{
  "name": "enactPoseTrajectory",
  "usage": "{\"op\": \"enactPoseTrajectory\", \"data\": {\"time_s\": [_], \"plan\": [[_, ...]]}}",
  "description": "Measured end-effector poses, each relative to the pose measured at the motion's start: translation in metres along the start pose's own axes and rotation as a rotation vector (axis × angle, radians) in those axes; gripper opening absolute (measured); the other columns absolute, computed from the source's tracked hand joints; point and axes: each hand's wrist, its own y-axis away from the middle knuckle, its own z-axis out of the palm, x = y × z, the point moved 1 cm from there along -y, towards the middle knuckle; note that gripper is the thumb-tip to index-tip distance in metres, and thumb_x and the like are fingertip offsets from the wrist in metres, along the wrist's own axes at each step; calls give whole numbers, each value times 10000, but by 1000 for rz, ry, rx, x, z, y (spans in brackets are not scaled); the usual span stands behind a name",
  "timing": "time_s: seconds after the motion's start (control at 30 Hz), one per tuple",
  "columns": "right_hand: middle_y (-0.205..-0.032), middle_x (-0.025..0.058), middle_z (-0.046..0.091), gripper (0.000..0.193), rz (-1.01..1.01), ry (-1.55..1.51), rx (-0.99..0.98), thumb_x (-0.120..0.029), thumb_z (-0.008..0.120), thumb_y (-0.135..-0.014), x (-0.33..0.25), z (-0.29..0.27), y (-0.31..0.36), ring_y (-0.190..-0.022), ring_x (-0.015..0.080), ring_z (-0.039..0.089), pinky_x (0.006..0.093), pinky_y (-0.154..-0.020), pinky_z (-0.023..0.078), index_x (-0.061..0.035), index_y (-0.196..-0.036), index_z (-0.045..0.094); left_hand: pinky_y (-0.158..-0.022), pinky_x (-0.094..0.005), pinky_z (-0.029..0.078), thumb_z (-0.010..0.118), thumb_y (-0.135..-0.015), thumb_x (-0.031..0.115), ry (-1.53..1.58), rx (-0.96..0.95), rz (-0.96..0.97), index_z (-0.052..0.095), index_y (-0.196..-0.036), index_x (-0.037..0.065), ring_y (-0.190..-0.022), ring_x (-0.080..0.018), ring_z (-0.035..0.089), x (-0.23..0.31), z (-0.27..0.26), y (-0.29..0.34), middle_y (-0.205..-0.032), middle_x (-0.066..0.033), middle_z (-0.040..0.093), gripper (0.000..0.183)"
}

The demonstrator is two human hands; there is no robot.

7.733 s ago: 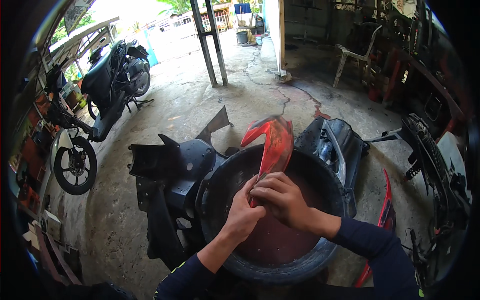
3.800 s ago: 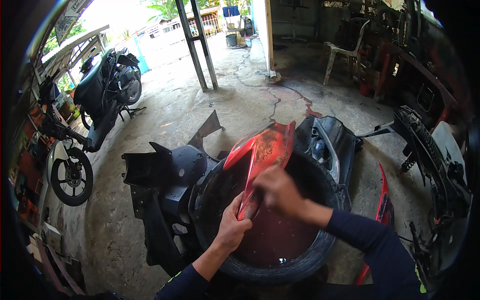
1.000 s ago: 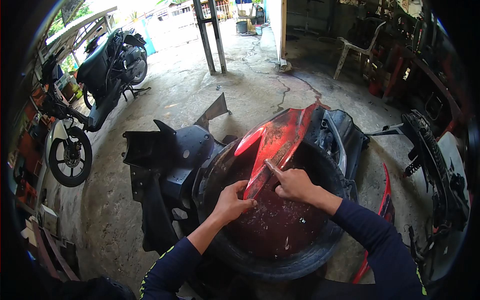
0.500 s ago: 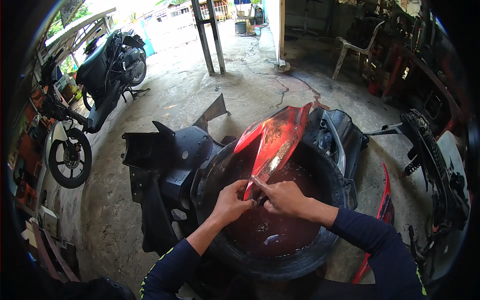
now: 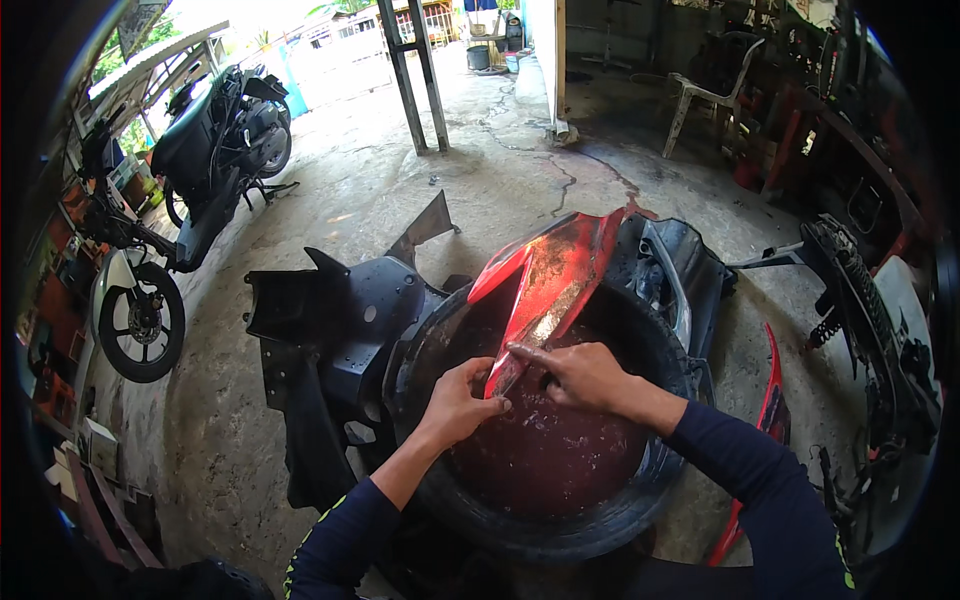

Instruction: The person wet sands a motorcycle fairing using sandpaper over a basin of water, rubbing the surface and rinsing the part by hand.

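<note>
A red motorcycle fairing panel (image 5: 545, 285), smeared with brown dirt, slants across the black tub (image 5: 425, 505). Its wide end rests over the far rim and its narrow tip points toward me. My left hand (image 5: 462, 405) pinches this tip between thumb and fingers. On the panel's right edge, just above the tip, my right hand (image 5: 590, 378) lays its outstretched index finger. The other right fingers are curled in, and what they may hold is hidden. Below both hands, reddish-brown water (image 5: 550, 465) with bits of foam fills part of the tub.
Black plastic motorcycle panels (image 5: 350, 310) lie left of the tub, and a dark part (image 5: 665, 270) leans behind it. A narrow red trim piece (image 5: 770, 400) and a stripped frame section (image 5: 850, 280) are at right. A motorcycle (image 5: 215, 150) stands far left; a chair (image 5: 715, 90) stands back right.
My right hand has shifted slightly right and away from the left hand, its index finger still on the panel. The left hand and panel have hardly moved; the foam on the water has changed.
</note>
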Motion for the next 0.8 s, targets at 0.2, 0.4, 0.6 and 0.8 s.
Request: {"op": "enactPoseTrajectory", "data": {"time_s": [0.2, 0.4, 0.6, 0.8], "plan": [[-859, 83, 737, 884, 59, 108, 9, -150, 652, -755, 21, -6, 1, -723, 305, 718, 440, -626, 575, -331, -1572, 364, -796, -276, 541, 799, -771, -18, 47, -27, -4, 574, -1326, -54, -923, -123, 683, -3, -1, -2, -1064, -91, 726, 601], [-871, 120, 729, 889, 186, 84, 59, -179, 650, -746, 39, -8, 2, -745, 342, 710, 468, -672, 573, -281, -1577, 349, -806, -270, 536, 785, -772, -30, 129, -33, -7, 566, -1326, -63, -920, -123, 667, 7, 3, 2, -1075, -79, 707, 597], [-1046, 148, 701, 420, 103, -111, 616, 23, 661, -765, 13, -23, -3, -994, 321, 678, 416, -888, 555, -29, -1181, 696, -973, -291, 499, 737, -763, -79, 202, 16, 41, 518, -1369, -48, -1120, -127, 600, 21, 24, 10, -1227, -94, 621, 646], [-1188, 145, 654, 507, -251, -164, 562, 32, 693, -739, -32, -18, 3, -1155, 348, 625, 441, -999, 519, -33, -1242, 674, -963, -271, 476, 658, -719, -86, 661, 72, 63, 461, -1378, -62, -1087, -145, 587, 25, 45, 12, -1229, -99, 577, 688]]}}
